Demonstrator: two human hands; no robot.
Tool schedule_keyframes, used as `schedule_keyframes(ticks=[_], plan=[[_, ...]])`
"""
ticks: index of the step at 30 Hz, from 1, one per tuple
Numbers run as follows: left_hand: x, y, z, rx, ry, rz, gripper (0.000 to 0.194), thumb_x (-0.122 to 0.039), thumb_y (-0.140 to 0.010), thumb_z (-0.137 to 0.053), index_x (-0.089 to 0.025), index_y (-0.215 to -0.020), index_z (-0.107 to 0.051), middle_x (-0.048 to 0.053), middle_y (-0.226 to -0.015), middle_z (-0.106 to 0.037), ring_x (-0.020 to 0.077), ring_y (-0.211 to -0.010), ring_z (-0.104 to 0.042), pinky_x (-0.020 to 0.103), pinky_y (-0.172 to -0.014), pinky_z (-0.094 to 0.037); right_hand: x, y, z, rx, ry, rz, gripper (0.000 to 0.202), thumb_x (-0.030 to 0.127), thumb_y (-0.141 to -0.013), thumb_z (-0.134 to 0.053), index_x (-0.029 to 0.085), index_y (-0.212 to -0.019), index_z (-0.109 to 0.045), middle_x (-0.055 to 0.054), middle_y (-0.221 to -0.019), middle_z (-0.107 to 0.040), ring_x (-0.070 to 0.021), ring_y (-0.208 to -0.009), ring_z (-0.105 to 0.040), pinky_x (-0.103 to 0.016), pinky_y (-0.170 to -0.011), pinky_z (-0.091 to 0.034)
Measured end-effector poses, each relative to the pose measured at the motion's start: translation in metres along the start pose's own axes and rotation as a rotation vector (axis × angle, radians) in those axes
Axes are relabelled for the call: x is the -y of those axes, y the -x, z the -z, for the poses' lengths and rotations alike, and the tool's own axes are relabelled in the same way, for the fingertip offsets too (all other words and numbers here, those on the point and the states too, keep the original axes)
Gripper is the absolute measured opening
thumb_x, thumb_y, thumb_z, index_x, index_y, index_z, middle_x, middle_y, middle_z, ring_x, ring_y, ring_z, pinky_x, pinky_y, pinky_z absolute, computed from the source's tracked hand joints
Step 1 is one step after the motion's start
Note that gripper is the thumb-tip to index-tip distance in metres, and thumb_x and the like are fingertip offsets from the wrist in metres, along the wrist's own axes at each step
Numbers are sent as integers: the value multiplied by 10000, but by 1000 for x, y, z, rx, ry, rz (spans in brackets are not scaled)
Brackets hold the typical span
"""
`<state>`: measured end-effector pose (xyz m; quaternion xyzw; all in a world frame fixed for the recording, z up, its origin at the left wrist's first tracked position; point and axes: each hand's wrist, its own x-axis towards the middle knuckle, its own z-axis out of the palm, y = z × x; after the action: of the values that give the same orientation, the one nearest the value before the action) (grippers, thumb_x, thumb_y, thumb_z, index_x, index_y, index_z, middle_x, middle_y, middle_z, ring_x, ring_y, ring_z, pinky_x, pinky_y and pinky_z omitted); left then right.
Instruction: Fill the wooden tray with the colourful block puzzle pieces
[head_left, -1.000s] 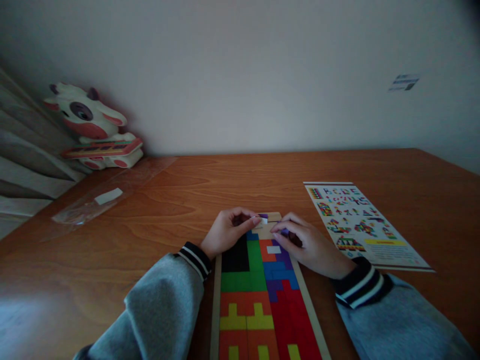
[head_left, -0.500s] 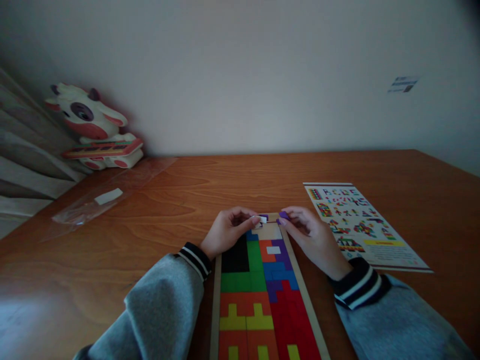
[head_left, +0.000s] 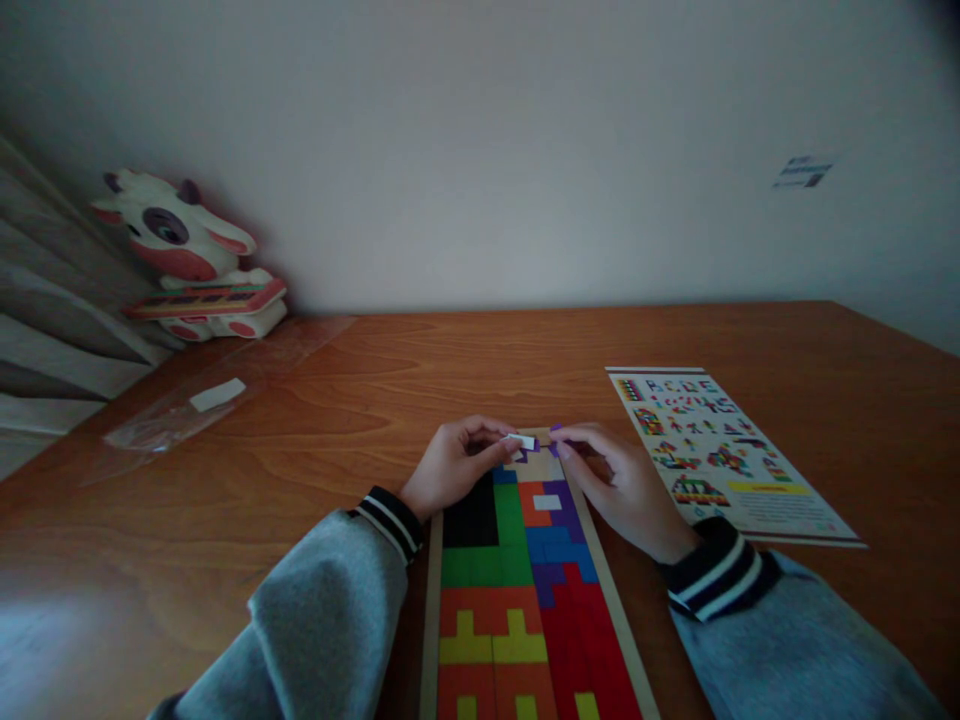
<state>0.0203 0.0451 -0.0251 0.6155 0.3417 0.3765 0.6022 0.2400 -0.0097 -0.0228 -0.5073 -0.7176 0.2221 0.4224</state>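
The left hand (head_left: 456,462) pinches a small white slip (head_left: 523,441) between thumb and forefinger, with a bit of purple showing just beside it; whether that purple belongs to the same piece cannot be told. The right hand (head_left: 621,482) has thumb and forefinger pressed together on a purple block (head_left: 554,450), mostly hidden by the fingertips. Both grips meet just above the far edge of a wooden tray (head_left: 615,588), close to each other. The step in hand looks like bringing the two small pieces together; the move seems to call for a steady left pinch and a fine turn of the right fingers to line them up. The tray lies mid-desk, its near end running out of view. Bare wood shows by its far edge; nearer come green blocks (head_left: 487,565) around a black patch (head_left: 472,515) at the left edge, blue blocks (head_left: 559,545) toward the right edge, then orange and yellow ones on the left and red blocks (head_left: 589,635) on the right. A printed sheet (head_left: 750,452) lies toward the desk's right edge; a clear plastic wrapper (head_left: 161,430) with a white label lies before the cow toy (head_left: 202,260) at the desk's far left corner.
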Motion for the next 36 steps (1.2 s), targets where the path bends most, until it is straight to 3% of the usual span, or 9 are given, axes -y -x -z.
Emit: schedule_keyframes(ticks=[8, 17, 23, 30, 36], plan=[[-1, 3, 2, 91, -92, -16, 280, -388, -847, -722, -138, -968, -681, 70, -949, -747, 162, -862, -701, 268, -802, -540, 11, -1, -7, 52, -42, 7, 150, 332, -926, -604, 244, -1021, -679, -60, -1006, -732, -212, -905, -687, -378, -800, -565], [-1, 0, 0, -7, -3, 6, 375, -456, -811, -744, -124, -956, -648, 69, -859, -740, 151, -753, -689, 270, -735, -542, 6, 0, -13, -7, -322, -197, 344, 380, -872, -664, 232, -1179, -620, -69, -1022, -749, -210, -929, -720, -365, -799, -603], [-4, 1, -1, -4, 10, 19, 375, -451, -796, -759, -125, -944, -646, 60, -843, -739, 142, -742, -683, 259, -722, -536, 12, -3, -10, 14, -389, -222, 240, 401, -872, -661, 220, -1027, -690, -73, -1025, -753, -207, -936, -720, -396, -863, -595], [0, 0, 0, -59, -13, 7, 394, -462, -794, -758, -117, -953, -652, 77, -880, -743, 158, -774, -696, 277, -747, -545, -2, -1, -8, -82, -252, -159, 298, 415, -899, -634, 230, -1132, -610, -80, -1023, -719, -215, -935, -697, -382, -825, -594], [-1, 0, 0, -61, -7, 6, 388, -450, -792, -762, -114, -954, -656, 77, -880, -745, 156, -784, -696, 271, -757, -544, -8, -2, 1, -47, 34, -42, 207, 327, -977, -497, 250, -1103, -641, -70, -1071, -689, -228, -997, -660, -399, -867, -548]])
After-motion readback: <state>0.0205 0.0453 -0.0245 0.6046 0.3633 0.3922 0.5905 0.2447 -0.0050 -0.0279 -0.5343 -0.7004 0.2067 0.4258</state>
